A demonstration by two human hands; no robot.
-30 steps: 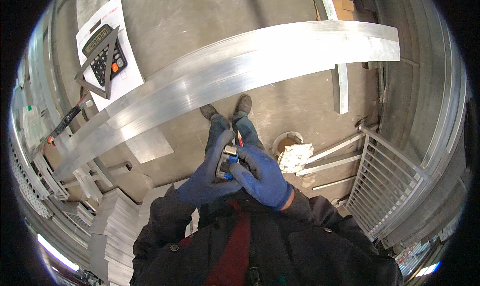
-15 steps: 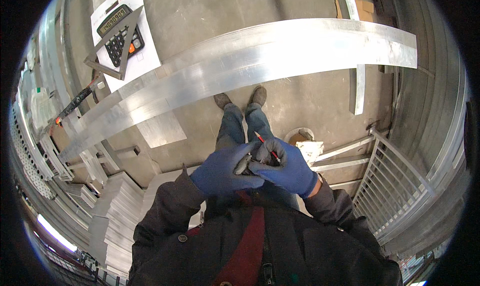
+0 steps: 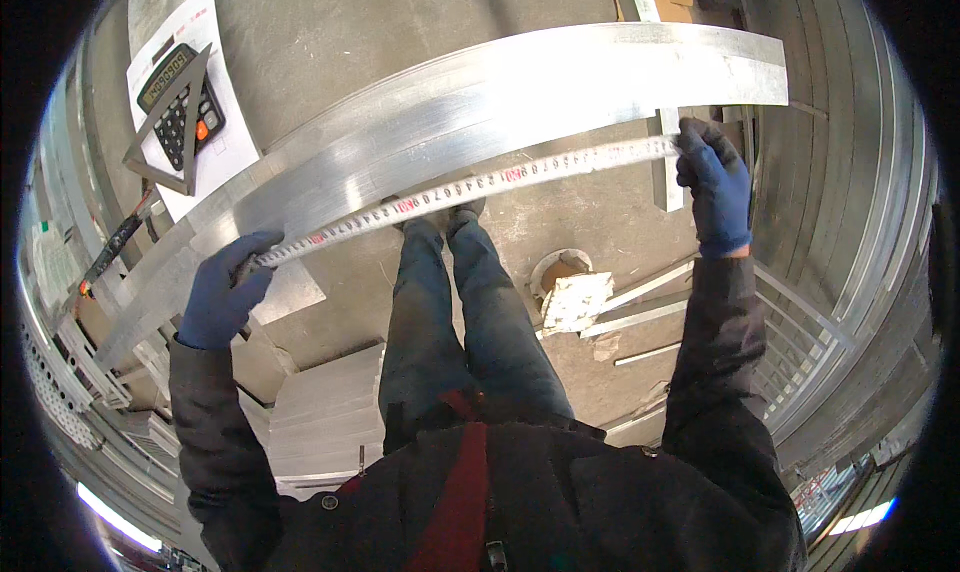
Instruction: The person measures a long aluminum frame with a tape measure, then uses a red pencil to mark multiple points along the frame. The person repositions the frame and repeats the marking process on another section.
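A long silvery metal profile (image 3: 470,112) lies across the view in front of me, bent by the lens. Both my hands wear blue gloves. My left hand (image 3: 225,292) grips the case end of a measuring tape at the profile's left part. The white tape blade (image 3: 470,187) runs along the profile's near edge to my right hand (image 3: 712,177), which pinches its far end close to the profile's right end. My legs and shoes show below the tape.
A calculator (image 3: 180,97) and a metal triangle square (image 3: 170,122) rest on a white sheet at upper left. Stacked metal plates (image 3: 320,412) lie low left. Thin metal bars (image 3: 640,307), a crumpled white paper (image 3: 575,302) and railings are at right.
My hands were together at my waist around the tape case. They have spread apart, pulling the blade out along the profile, left hand to the left, right hand up and right.
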